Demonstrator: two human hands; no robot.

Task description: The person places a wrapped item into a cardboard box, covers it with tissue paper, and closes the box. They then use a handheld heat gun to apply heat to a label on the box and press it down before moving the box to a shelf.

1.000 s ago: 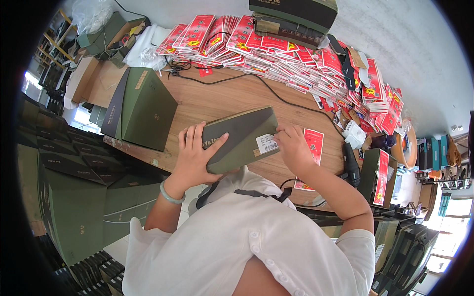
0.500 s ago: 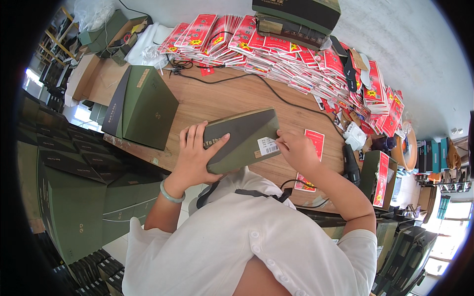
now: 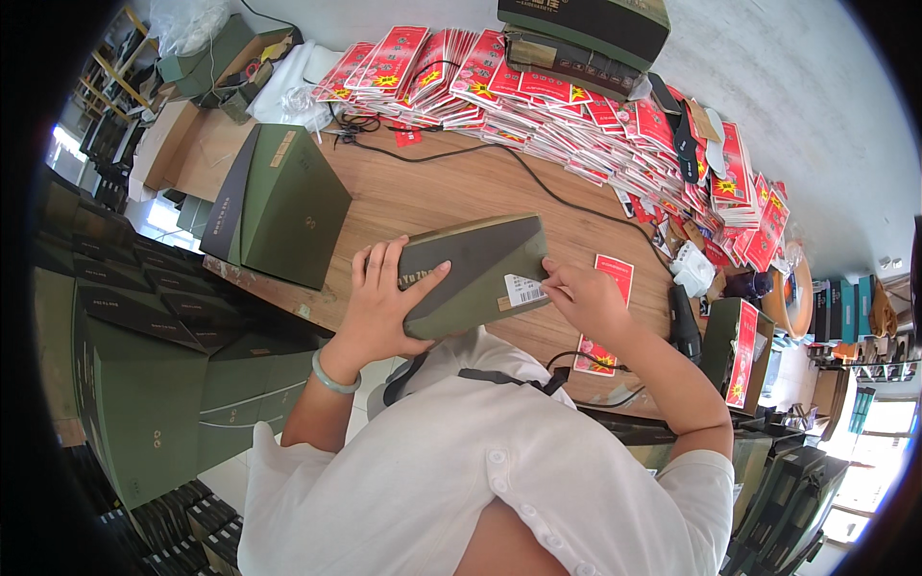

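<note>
A dark green and charcoal shoebox (image 3: 475, 254) is held tilted over the near edge of the table. My left hand (image 3: 384, 298) grips its left end, thumb across the top face and fingers spread over the far side. A white barcode label (image 3: 524, 290) sits near the right end of the box. My right hand (image 3: 588, 300) is closed in a pinch against that end, fingertips beside the label; what lies between them is hidden. Just past my right hand is a red printed card (image 3: 615, 276), with another red card (image 3: 595, 357) nearer me.
A big green box (image 3: 298, 206) stands on the table's left, more green boxes (image 3: 144, 384) stacked below. Heaped red packets (image 3: 557, 120) line the wall, with two boxes (image 3: 586, 34) on top. A black cable (image 3: 538, 182) crosses the table. At right are a dark hairdryer-like tool (image 3: 683, 322) and an open box (image 3: 735, 355).
The view has shifted very slightly. My right hand's fingers have moved a little along the label end of the shoebox; my left hand keeps the same grip.
</note>
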